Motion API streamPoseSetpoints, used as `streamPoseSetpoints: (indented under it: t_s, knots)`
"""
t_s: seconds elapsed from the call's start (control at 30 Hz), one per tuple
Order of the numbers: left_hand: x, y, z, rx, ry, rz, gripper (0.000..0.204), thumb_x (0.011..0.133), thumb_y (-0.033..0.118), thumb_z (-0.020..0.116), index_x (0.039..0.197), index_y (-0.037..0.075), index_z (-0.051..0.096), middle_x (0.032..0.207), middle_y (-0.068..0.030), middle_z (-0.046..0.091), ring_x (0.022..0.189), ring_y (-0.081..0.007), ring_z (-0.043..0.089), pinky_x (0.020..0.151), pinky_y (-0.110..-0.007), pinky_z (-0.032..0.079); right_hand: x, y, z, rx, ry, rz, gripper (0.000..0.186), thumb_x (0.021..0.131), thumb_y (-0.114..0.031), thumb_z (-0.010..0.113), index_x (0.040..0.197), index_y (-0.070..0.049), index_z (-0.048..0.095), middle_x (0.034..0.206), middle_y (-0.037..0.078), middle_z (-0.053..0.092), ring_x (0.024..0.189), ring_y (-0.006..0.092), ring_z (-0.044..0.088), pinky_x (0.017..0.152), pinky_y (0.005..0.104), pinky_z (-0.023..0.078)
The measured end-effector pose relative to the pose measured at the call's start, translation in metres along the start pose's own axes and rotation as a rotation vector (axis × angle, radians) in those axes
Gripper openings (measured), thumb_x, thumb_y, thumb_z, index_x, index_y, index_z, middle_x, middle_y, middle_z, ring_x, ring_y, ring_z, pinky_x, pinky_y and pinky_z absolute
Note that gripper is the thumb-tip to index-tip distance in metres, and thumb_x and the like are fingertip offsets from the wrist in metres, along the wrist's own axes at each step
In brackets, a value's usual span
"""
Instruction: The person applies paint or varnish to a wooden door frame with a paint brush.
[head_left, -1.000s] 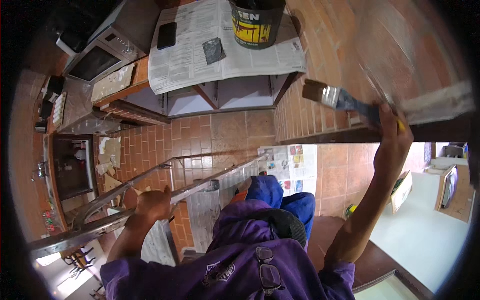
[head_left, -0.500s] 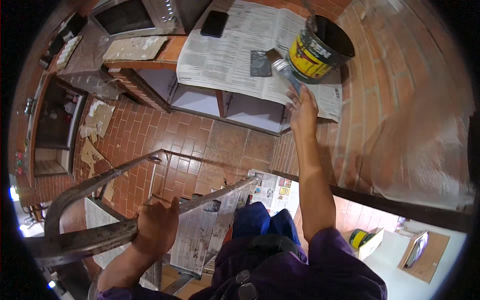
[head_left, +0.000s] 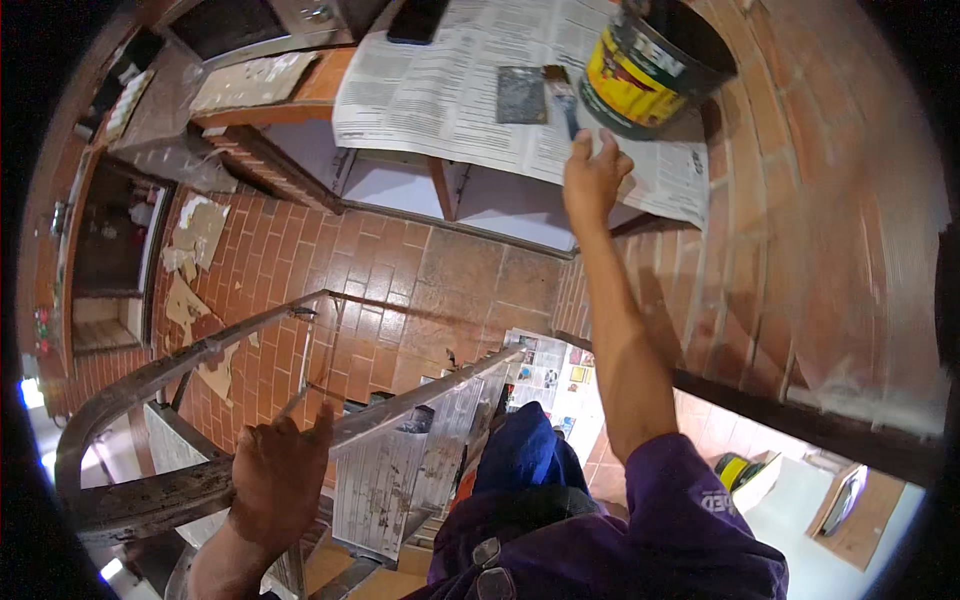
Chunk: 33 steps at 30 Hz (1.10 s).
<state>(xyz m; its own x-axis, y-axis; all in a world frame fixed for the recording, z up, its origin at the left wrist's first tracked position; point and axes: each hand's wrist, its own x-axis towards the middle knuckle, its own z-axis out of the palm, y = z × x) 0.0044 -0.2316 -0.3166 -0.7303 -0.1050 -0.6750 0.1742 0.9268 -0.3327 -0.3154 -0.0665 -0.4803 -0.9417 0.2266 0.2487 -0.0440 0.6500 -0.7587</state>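
Note:
A paintbrush (head_left: 563, 98) with dark bristles and a blue-grey handle lies on the newspaper (head_left: 440, 95) spread over the counter. My right hand (head_left: 594, 185) is just at its handle end, fingers apart and not wrapped around it; whether a fingertip still touches it I cannot tell. Left of the brush is a dark grey square sheet (head_left: 522, 95), possibly sandpaper. Close on its right stands a black bucket (head_left: 635, 85) with a yellow label. At the lower left, my left hand (head_left: 280, 485) is closed around the metal rail (head_left: 430, 395) of a stepladder.
A dark phone (head_left: 417, 20) lies on the newspaper's far edge. The brick wall (head_left: 790, 220) borders the right side. Below are the tiled floor (head_left: 370, 250), stepladder treads (head_left: 395, 490) and more newspaper (head_left: 545, 375). A second black-and-yellow can (head_left: 735, 470) stands lower right.
The brush, held at its handle by my right hand before, now lies beside the grey square, and the fingers have spread off it. My left hand stays on the rail. The view has shifted slightly.

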Motion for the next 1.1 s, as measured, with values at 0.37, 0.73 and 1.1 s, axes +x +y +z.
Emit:
streamPoseSetpoints:
  t_s: [0.37, 0.73, 1.1]
  knots:
    - [0.000, 0.019, 0.008, 0.015, -0.016, -0.227, 0.049, 0.063, 0.015, 0.060, 0.110, 0.019, 0.048, 0.085, -0.0111, 0.056, 0.075, -0.0263, 0.057, 0.066, -0.038, 0.045, -0.187, 0.107, -0.080, -0.078, -0.846, -0.287, 0.031, 0.076, -0.023, 0.046, 0.100, -0.004, 0.049, 0.096, 0.020, 0.051, 0.086, 0.0356, 0.051, 0.076, 0.0430, 0.041]
    - [0.003, 0.010, 0.049, 0.098, 0.449, -0.246, 0.031, 0.051, 0.022, 0.064, 0.082, 0.017, 0.060, 0.067, -0.0111, 0.055, 0.063, -0.0288, 0.055, 0.060, -0.039, 0.041, -0.238, 0.362, -0.216, -0.517, -1.112, 0.144, 0.029, 0.073, -0.024, 0.043, 0.077, -0.002, 0.061, 0.086, 0.019, 0.058, 0.083, 0.0317, 0.056, 0.070, 0.0405, 0.044]
    - [0.054, -0.072, 0.213, -0.157, 0.425, -0.284, 0.035, 0.062, 0.027, 0.057, 0.092, 0.010, 0.056, 0.079, -0.0164, 0.055, 0.074, -0.0315, 0.054, 0.067, -0.043, 0.041, -0.271, 0.511, -0.287, -0.336, -0.795, 0.246, 0.033, 0.080, -0.028, 0.039, 0.080, 0.000, 0.057, 0.074, 0.025, 0.054, 0.069, 0.0393, 0.053, 0.062, 0.0448, 0.042]
